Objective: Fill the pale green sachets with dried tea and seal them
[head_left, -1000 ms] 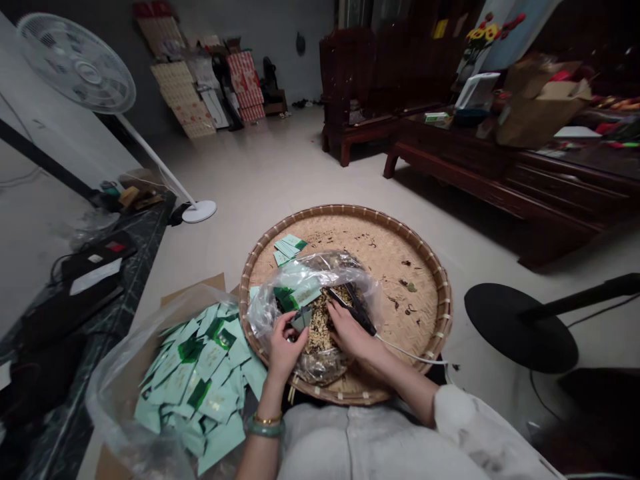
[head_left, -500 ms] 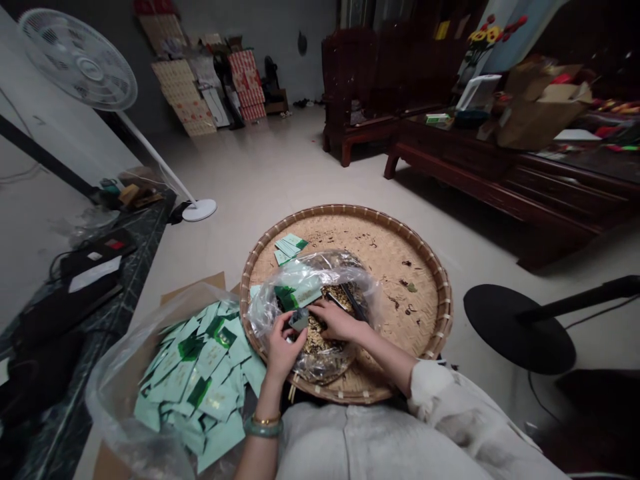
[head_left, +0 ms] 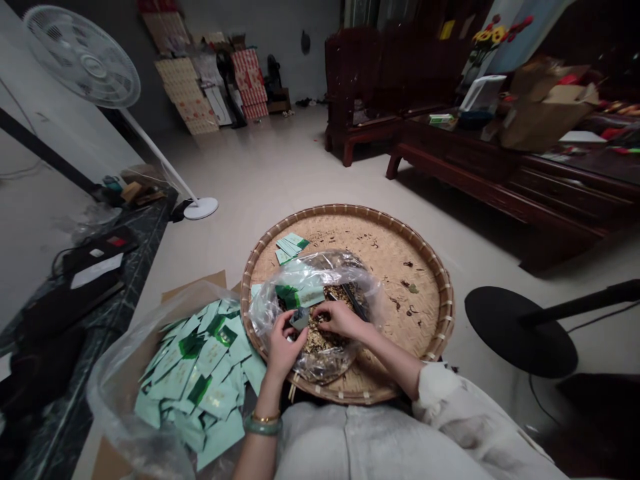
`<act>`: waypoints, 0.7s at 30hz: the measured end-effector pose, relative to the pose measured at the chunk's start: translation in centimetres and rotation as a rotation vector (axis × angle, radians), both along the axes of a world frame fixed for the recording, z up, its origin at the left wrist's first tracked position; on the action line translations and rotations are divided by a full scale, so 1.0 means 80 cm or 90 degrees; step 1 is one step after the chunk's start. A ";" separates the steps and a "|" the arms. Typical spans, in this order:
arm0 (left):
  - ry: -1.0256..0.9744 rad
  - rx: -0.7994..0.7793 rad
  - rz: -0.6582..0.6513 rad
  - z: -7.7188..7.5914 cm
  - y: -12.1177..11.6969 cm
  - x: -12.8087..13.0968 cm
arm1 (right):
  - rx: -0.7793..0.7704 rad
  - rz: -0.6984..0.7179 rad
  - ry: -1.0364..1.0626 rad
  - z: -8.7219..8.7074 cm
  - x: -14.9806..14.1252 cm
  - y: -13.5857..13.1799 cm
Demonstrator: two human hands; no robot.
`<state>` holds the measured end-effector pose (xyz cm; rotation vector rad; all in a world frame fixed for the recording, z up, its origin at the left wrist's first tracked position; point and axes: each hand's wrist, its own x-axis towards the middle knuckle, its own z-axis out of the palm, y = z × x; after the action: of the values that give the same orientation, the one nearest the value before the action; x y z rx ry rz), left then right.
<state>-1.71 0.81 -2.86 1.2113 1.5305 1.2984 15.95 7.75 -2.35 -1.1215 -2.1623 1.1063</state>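
A round woven bamboo tray (head_left: 425, 267) lies in front of me. On it sits a clear plastic bag (head_left: 320, 270) holding loose dried tea leaves (head_left: 320, 337) and a black tool (head_left: 356, 303). My left hand (head_left: 283, 347) is closed on a small green packet (head_left: 300, 320) held over the leaves. My right hand (head_left: 340, 319) is beside it, fingers pinched together at the leaves near the packet's mouth; what they hold is too small to name. A few more green packets (head_left: 290, 247) lie on the tray's far left.
A large plastic bag full of green packets (head_left: 200, 380) lies on cardboard at my left. A standing fan (head_left: 85, 60) and a dark counter (head_left: 75, 293) are on the left. Dark wooden furniture (head_left: 500, 173) and a black round stand base (head_left: 520, 330) are on the right.
My right hand left the black tool and moved left across the leaves to the packet in my left hand. The left hand stayed in place.
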 end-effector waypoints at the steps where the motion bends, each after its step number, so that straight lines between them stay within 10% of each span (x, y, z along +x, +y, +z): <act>1: 0.003 0.002 -0.001 0.000 0.000 0.000 | -0.010 -0.019 0.009 0.002 0.003 -0.001; 10: 0.177 0.096 -0.048 0.014 0.003 0.011 | -0.020 -0.084 0.097 0.064 0.036 -0.011; 15: 0.268 0.129 -0.083 0.025 0.003 0.022 | 0.098 0.003 0.056 0.117 0.034 -0.016; 21: 0.287 0.134 -0.095 0.025 0.002 0.027 | 0.163 0.081 -0.087 0.129 0.020 -0.019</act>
<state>0.46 1.00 -0.84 1.8132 1.5970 1.1585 17.53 6.20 7.95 -0.9790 -2.4290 0.7936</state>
